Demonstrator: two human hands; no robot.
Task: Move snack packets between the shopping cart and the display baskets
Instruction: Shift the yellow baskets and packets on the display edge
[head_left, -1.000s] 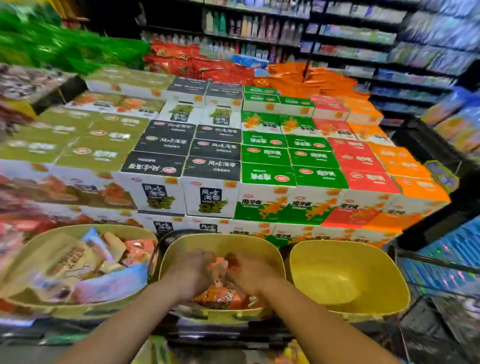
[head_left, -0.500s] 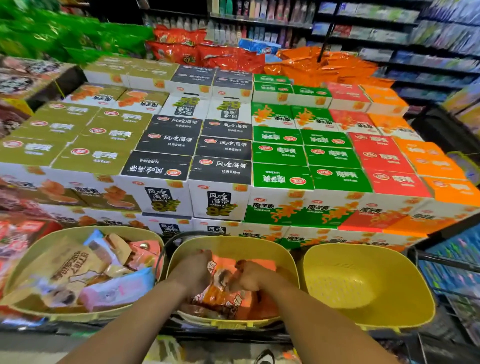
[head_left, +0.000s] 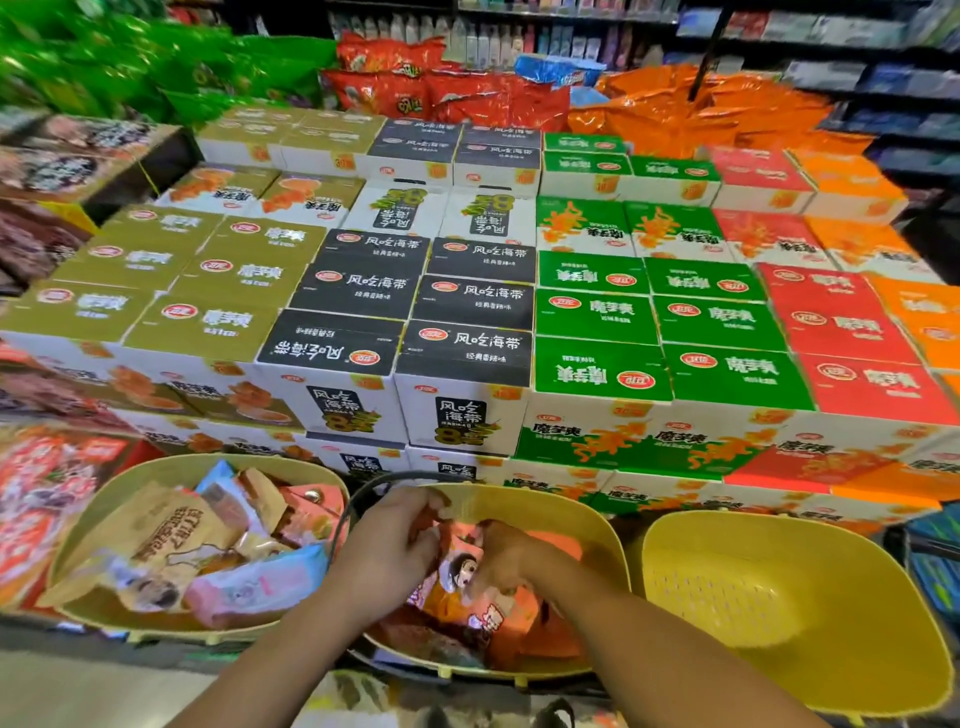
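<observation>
Three yellow display baskets stand in a row below me. The middle basket (head_left: 582, 514) holds orange snack packets (head_left: 483, 608). Both my hands are inside it: my left hand (head_left: 387, 551) grips packets at the basket's left side, and my right hand (head_left: 506, 558) grips orange packets beside it. The left basket (head_left: 156, 475) is filled with mixed beige, pink and blue packets (head_left: 208, 551). The right basket (head_left: 779, 587) has nothing in it. The shopping cart is mostly out of frame; only a dark edge shows at the bottom.
A stepped stack of boxed snacks (head_left: 467, 322) in olive, black, green, red and orange rises right behind the baskets. Large green, red and orange bags (head_left: 467, 93) lie at the back. Shelves (head_left: 857, 78) line the far right. Red packets (head_left: 47, 499) crowd the left.
Both hands have gathered and lifted orange packets higher within the middle basket. My view has moved closer and tilted slightly.
</observation>
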